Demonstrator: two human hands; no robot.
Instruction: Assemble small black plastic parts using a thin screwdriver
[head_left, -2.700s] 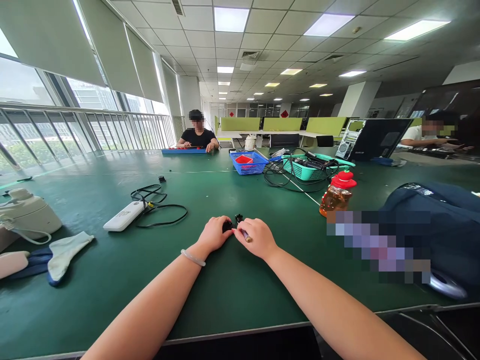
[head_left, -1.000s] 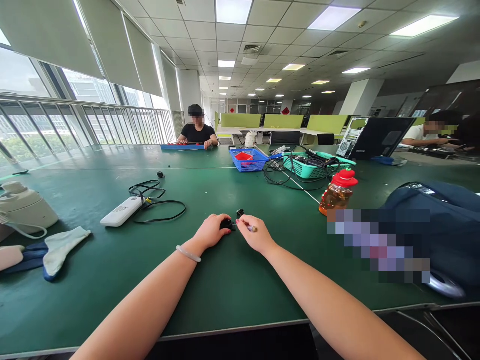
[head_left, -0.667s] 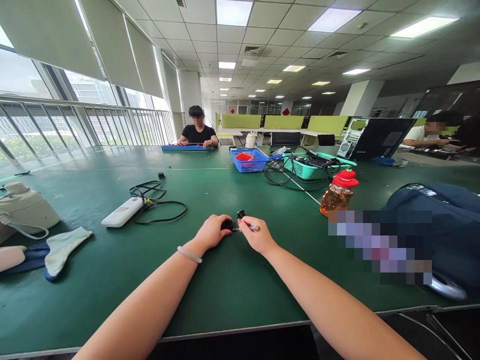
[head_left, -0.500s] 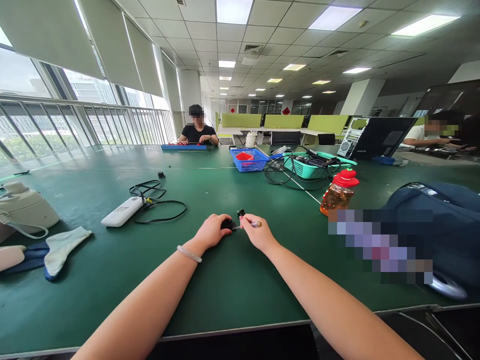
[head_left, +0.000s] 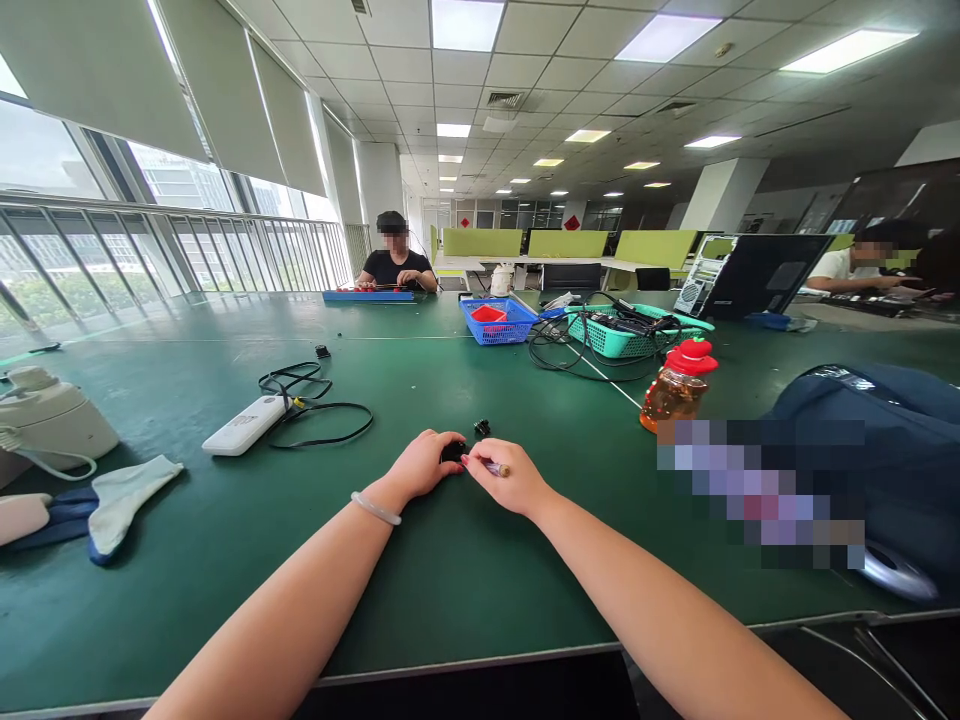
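Observation:
My left hand (head_left: pixel 424 465) is closed around a small black part (head_left: pixel 453 452) on the green table, its fingers hiding much of it. In my right hand (head_left: pixel 517 478) is a slim, pen-like tool with a tan end, which looks like a small screwdriver (head_left: pixel 498 468). Its tip side points left at the black part; whether the two touch is hidden by the fingers. Just beyond my hands lies another small black piece (head_left: pixel 482 428), too small to name.
A white power bank (head_left: pixel 246 426) with a black cable lies left, near a cream jug (head_left: pixel 56 425) and a glove (head_left: pixel 131 500). Farther back are a blue basket (head_left: pixel 501 328) and a green basket (head_left: pixel 619 342) of cables. A red-capped bottle (head_left: pixel 677 388) and dark bag (head_left: pixel 885 440) stand right.
My right hand has moved slightly left and down, bringing the screwdriver closer to the black part. The loose black piece beyond now shows apart from my fingers. My left hand stays nearly in place.

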